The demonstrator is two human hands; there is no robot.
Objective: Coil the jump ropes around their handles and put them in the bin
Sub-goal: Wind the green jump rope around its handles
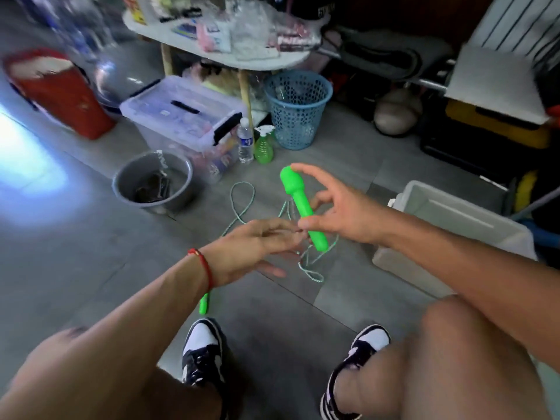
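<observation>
- Floor (100,262): grey tiles; most of the rope lies on it, ahead of your feet.
- Bin (463,225): pale, rectangular, on the floor to your right, near your right forearm. Its inside is only partly in view, so its contents cannot be told.
- Right hand (342,213): this grip holds the green handle (303,207), thumb across its lower shaft, forefinger tip on the knobbed top, the other fingers behind it. The handle is up off the floor, tilted, knob away from you.
- Left hand (257,247): fingers straight, reaching toward the handle's lower end. Whether this grip pinches the rope is unclear; the fingertips blur into the cord.
- Rope (242,201): pale green cord, running from the handle's base down to loose loops on the floor. No turns are wound on the handle yet.
- Second handle (203,303): green, on the floor beside your left shoe (201,350), mostly hidden under your left wrist.
- Risk: the floor loops cross one another; drawing them in fast may pull a knot.
- Risk: the right hand's hold looks light; a tug on the cord could twist the handle free.
- Risk: the second handle could snag on your shoe as the rope shortens.
- Hard to read: motion blur softens both hands and the cord's path between them.
</observation>
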